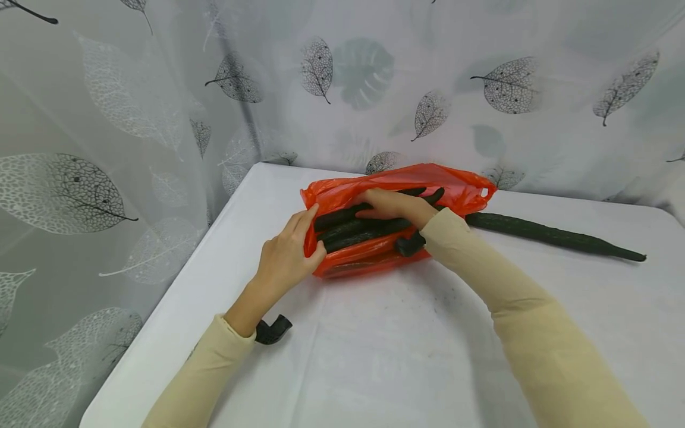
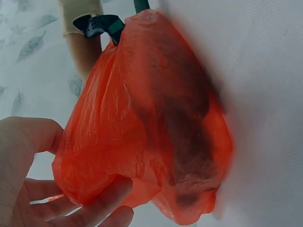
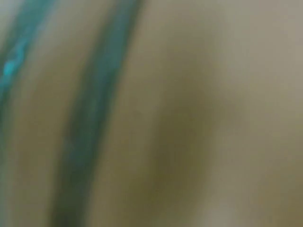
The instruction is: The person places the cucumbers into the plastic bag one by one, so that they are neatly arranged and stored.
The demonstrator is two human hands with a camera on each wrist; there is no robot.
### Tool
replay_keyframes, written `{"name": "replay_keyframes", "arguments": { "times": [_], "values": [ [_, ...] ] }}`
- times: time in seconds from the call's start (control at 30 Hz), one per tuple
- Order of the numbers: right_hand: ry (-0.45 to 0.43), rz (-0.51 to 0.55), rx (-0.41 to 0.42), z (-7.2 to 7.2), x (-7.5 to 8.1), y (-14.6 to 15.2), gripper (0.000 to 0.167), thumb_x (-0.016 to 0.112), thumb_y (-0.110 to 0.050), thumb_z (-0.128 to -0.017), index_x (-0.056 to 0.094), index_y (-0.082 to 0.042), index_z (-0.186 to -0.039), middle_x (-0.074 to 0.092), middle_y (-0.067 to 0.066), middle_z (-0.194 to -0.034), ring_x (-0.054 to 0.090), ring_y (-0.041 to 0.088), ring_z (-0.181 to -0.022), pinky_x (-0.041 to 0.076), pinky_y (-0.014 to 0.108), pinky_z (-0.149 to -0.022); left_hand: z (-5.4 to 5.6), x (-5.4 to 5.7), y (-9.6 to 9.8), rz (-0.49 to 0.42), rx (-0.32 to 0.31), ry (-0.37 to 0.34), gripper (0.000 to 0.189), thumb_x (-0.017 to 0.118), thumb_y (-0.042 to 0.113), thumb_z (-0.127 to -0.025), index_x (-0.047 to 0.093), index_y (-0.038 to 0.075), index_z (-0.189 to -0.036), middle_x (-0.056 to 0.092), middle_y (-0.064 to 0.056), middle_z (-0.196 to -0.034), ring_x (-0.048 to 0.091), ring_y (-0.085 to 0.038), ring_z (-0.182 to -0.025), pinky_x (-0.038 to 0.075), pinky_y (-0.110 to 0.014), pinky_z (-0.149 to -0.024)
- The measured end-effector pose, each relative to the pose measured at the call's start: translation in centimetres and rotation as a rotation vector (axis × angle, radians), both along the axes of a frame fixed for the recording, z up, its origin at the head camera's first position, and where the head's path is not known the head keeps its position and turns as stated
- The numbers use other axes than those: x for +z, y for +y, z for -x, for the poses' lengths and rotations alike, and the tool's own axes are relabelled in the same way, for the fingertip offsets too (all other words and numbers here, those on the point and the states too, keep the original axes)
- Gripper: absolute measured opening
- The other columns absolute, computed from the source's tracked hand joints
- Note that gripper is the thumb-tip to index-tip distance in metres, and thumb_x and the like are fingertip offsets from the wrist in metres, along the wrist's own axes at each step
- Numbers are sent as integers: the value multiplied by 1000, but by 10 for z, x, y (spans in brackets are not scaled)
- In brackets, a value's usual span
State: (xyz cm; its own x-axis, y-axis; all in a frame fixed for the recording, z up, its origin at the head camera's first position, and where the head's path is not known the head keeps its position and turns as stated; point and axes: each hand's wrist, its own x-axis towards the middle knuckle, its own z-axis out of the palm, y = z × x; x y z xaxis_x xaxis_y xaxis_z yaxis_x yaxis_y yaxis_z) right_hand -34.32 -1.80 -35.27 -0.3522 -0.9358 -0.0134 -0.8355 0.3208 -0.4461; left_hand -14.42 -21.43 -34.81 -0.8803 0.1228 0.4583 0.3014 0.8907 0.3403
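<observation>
A red plastic bag [image 1: 423, 173] lies on its side on the white table with its mouth spread. Several dark green cucumbers [image 1: 349, 228] are inside it. The left hand [image 1: 286, 252] holds the bag's left rim between thumb and fingers; in the left wrist view, the fingers [image 2: 90, 208] lie against the red film. Reaching in from the right, the right hand [image 1: 389, 205] grips a cucumber inside the bag, its fingertips partly hidden. Another long cucumber [image 1: 556, 235] rests on the table right of the bag, its left end by the bag.
The white table [image 1: 374, 356] extends in front of the bag. Behind and at the left hangs a leaf-patterned curtain [image 1: 364, 71]. Black wrist-worn pieces [image 1: 273, 330] show at both wrists. Only blurred beige and teal bands fill the right wrist view.
</observation>
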Motion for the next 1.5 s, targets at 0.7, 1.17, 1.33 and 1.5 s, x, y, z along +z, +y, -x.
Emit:
{"name": "replay_keyframes", "arguments": {
  "times": [0.7, 1.17, 1.33, 1.5],
  "values": [
    [-83, 69, -57, -11, 3, 15, 30, 62, -5, -93, 65, 3, -122, 65, 16, -124, 57, 30, -121, 43, 44, -104, -2, -4, -2, -10, 10, -52, 62, 60, 20, -87, 44, 8, -146, 55, -13, -136, 44, -15, -44, 38, -26, -40],
    [-122, 170, -93, -31, 13, 36, 31, 64, -10, -94, 65, 2, -122, 64, 15, -125, 56, 28, -119, 47, 47, -99, 0, 1, -3, 0, 10, -50, 64, 61, 22, -87, 43, 7, -146, 54, -15, -136, 47, -17, -45, 42, -28, -42],
    [-124, 197, -129, -38, 11, 46, 32, 63, -14, -95, 65, 1, -123, 63, 13, -126, 57, 27, -111, 50, 47, -91, 0, 0, -1, -3, 5, -47, 64, 63, 22, -86, 43, 6, -146, 54, -16, -136, 52, -20, -49, 45, -29, -43],
    [-122, 238, -166, -46, 8, 58, 32, 64, -15, -94, 65, -1, -123, 62, 12, -126, 57, 27, -111, 51, 47, -91, -1, -1, 1, -11, 4, -44, 64, 63, 21, -86, 44, 5, -145, 54, -16, -136, 53, -21, -49, 44, -29, -42]
  ]
}}
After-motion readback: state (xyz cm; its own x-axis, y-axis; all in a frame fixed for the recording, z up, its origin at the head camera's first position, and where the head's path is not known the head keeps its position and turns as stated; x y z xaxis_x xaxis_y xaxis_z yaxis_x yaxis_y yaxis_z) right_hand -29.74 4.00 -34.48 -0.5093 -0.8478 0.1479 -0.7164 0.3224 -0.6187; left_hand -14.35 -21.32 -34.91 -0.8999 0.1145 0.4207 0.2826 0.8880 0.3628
